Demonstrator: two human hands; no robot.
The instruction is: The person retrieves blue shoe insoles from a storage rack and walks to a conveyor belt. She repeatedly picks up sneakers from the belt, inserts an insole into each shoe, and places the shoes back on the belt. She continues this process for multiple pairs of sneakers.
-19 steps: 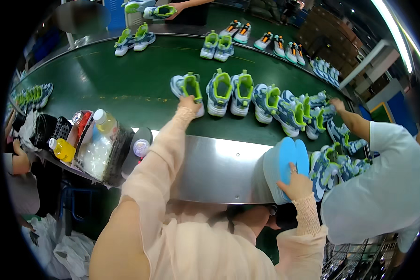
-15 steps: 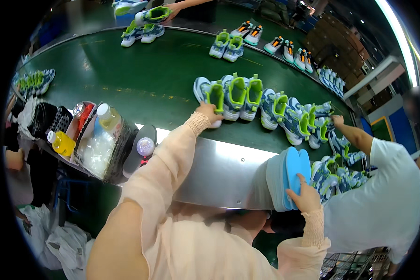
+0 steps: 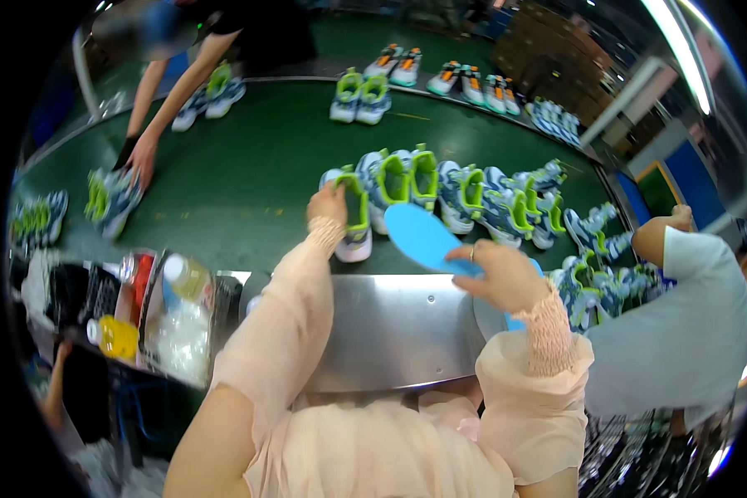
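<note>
In the head view, the left hand has its fingers gripping a shoe on the green worktop, at the left end of a row. The right hand pinches a blue insole in its fingers, raised above the near edge, beside a partly hidden stack.

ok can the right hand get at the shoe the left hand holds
Probably yes: the right hand is nearby and the shoe's opening looks uncovered, with the left hand at its left side, though the right already holds an insole
</note>
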